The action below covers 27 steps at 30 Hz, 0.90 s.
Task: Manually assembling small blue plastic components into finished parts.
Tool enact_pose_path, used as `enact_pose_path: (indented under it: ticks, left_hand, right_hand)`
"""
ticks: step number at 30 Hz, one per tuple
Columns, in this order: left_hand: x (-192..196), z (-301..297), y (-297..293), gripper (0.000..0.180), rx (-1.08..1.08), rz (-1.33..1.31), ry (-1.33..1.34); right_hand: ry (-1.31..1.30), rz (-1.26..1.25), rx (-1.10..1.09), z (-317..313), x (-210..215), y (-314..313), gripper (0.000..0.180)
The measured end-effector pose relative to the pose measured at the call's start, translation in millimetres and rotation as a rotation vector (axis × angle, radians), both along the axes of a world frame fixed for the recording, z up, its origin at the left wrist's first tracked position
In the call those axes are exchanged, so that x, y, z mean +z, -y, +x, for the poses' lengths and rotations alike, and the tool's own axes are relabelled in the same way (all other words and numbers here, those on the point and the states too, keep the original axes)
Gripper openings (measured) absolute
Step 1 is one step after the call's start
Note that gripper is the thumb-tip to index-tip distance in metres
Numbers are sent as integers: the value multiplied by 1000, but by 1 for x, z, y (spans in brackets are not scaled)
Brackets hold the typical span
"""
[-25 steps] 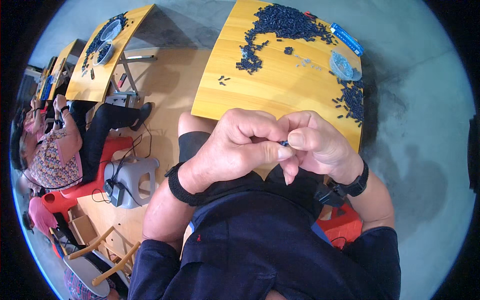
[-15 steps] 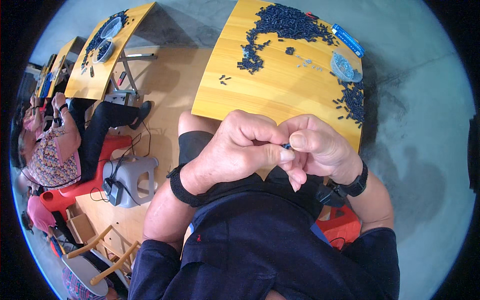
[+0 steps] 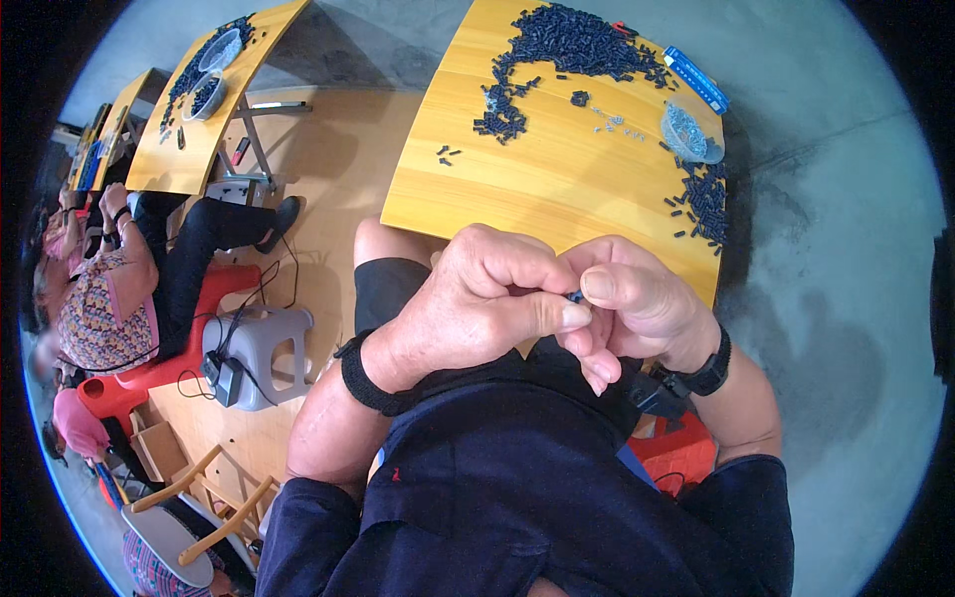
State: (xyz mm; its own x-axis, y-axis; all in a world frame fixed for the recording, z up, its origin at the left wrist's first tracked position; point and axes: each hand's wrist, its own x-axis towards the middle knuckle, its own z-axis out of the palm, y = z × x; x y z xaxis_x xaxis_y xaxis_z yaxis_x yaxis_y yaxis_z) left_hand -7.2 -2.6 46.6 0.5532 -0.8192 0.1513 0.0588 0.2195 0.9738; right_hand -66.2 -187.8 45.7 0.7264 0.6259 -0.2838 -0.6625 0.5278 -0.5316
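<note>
My left hand (image 3: 482, 298) and my right hand (image 3: 647, 298) meet above my lap, in front of the table's near edge. Between their thumbs and fingertips is a small dark piece (image 3: 575, 296), pinched from both sides and mostly covered by the fingers. Its exact kind is too small to make out. On the wooden table (image 3: 477, 189) lies a large heap of short black cylindrical parts (image 3: 587, 45), with a smaller cluster (image 3: 500, 121) trailing off it. More black parts (image 3: 704, 204) lie along the right edge, below a clear plastic bowl (image 3: 708, 149) of tiny pale-blue or silvery bits.
A blue box (image 3: 696, 82) sits at the table's right edge, near a small red item (image 3: 624, 28). Loose shiny bits (image 3: 619, 121) lie mid-table. To the left are a grey stool (image 3: 261, 358) with cables, a second table (image 3: 174, 164) and seated people (image 3: 109, 308).
Both hands have shifted very slightly to the right and down, still pinching the small dark piece. The table's contents look the same.
</note>
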Motion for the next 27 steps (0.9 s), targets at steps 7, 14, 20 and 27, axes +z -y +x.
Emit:
enact_pose_path:
  ticks: [7,14,20,27]
  left_hand:
    - [-6,3,-1,7,-12,26,11]
    - [-9,1,2,10,-63,23,5]
    - [-7,0,10,7,-57,62,-23]
    - [-5,4,18,4,-183,149,-131]
  right_hand:
    - [22,38,-29,-1,-9,-5,29]
    - [43,6,62,-3,-12,3,31]
    - [19,36,68,-5,-15,11,34]
    - [63,21,90,-9,-22,19,37]
